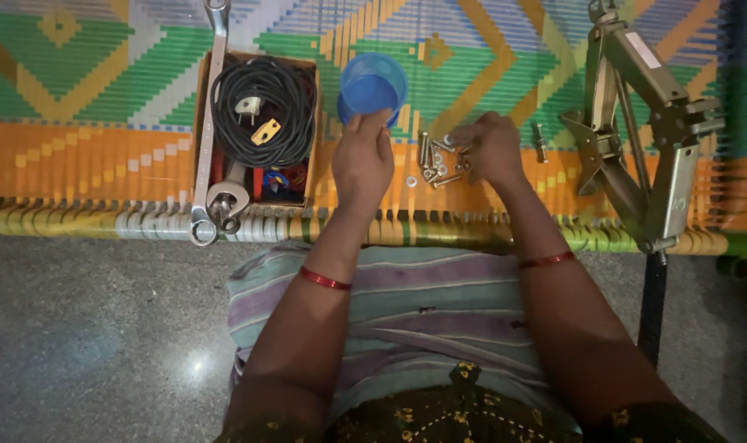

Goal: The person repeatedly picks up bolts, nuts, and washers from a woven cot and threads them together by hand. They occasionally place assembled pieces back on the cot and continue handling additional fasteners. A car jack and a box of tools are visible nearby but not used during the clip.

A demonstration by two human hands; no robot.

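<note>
Woven mat (103,156): left hand (362,160) grips one blue cup (372,84), right hand (492,148) pinches bolts (439,160).

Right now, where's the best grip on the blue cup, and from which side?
Grip the blue cup at its near rim, coming from the person's side, as the left hand does. Its mouth is tipped toward the person, so the rim is exposed, and the bolts lie clear of it.

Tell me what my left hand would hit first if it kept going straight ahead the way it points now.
Probably the blue plastic cup: the left hand points up the mat and its fingertips already seem to touch the cup's near rim.
</note>
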